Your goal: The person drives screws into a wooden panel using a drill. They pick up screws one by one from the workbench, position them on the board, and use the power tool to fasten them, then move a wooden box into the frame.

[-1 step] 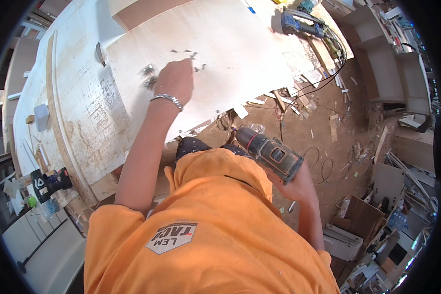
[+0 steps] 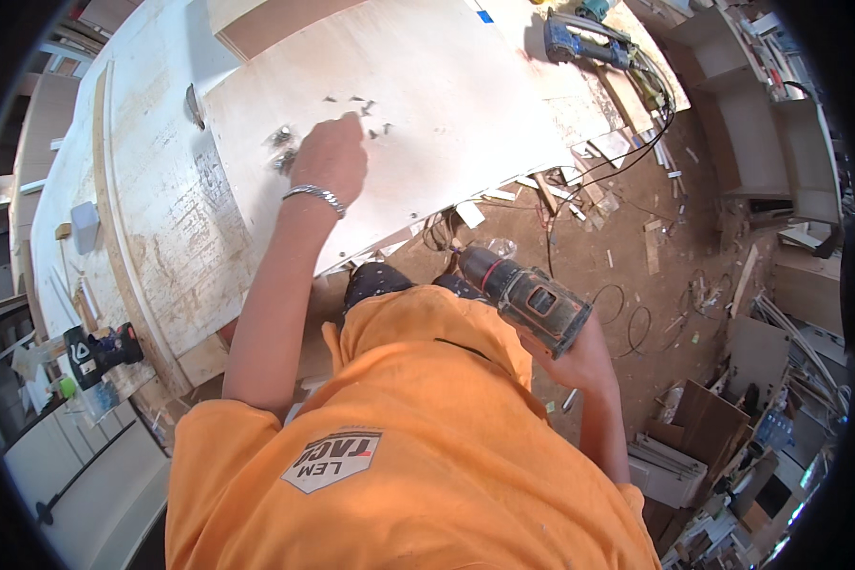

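Black and dusty, with a thin red ring near its front, the drill (image 2: 532, 296) is in the right grip (image 2: 584, 359), which is closed around it from the lower side; the handle itself is mostly hidden. Its narrow end points up and to the left, toward the near edge of the white board (image 2: 446, 123), and it is apart from this edge. Left grip (image 2: 331, 157) is over the same board, with the fingers bent together; I cannot tell if something is between them, because the back of the hand covers the fingertips. Around this hand lie small dark screws (image 2: 369, 108), some scattered just beyond the fingers and a denser heap at the left side of it. Silver in colour, a bracelet (image 2: 315, 197) goes around the left wrist. Under the board is the worn white surface (image 2: 180, 190), which carries also a long wooden strip (image 2: 106, 180) at the left. At the far right corner lies a blue tool (image 2: 572, 44), near a black hose (image 2: 672, 95). Below, on the brown floor (image 2: 679, 313), wood scraps (image 2: 589, 190) are spread.
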`<action>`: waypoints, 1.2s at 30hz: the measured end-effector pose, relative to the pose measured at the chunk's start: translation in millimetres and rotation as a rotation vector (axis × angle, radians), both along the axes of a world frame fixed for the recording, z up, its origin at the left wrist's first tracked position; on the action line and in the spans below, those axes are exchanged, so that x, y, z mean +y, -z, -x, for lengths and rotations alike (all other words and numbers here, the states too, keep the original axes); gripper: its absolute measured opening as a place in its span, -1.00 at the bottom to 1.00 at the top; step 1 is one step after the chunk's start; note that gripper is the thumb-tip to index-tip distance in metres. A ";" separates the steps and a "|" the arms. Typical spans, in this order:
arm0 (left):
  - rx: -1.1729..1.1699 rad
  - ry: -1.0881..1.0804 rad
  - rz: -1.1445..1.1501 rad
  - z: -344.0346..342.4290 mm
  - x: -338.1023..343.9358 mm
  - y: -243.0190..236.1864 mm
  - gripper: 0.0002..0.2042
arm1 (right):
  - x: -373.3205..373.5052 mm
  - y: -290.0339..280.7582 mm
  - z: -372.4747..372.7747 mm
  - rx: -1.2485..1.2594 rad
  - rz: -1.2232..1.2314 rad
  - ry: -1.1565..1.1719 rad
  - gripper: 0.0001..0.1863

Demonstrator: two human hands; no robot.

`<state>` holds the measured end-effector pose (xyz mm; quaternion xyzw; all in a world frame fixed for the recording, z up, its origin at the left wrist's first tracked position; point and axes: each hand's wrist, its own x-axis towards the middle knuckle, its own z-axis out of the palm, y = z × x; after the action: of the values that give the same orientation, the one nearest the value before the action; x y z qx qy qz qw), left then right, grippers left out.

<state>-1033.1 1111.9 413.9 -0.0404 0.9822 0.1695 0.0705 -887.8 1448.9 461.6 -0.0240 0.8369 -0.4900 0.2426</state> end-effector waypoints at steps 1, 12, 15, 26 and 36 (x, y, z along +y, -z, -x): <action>0.052 0.002 -0.004 -6.0 -0.6 4.1 -0.81 | 13.8 6.1 1.4 -0.004 0.022 -0.012 -0.56; -0.449 -0.483 -1.561 -95.1 145.4 -28.9 -0.74 | 89.9 23.5 20.3 0.145 0.189 -0.135 -0.47; -0.438 -0.540 -1.659 -90.7 160.8 -24.5 -0.73 | 97.7 20.2 21.3 0.050 0.202 -0.042 -0.47; -0.475 -0.678 -1.776 -76.3 176.1 -8.2 -0.72 | 79.7 -0.3 30.1 -0.026 0.051 0.069 -0.62; -0.690 -0.697 -2.359 -56.0 161.0 38.9 -0.67 | 3.4 -49.9 82.0 -0.059 -0.291 0.087 -0.75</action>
<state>-977.1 1272.9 375.0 -0.2496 0.1054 0.9251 0.2660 -969.8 1452.4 511.6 0.0622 0.8918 -0.3742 0.2465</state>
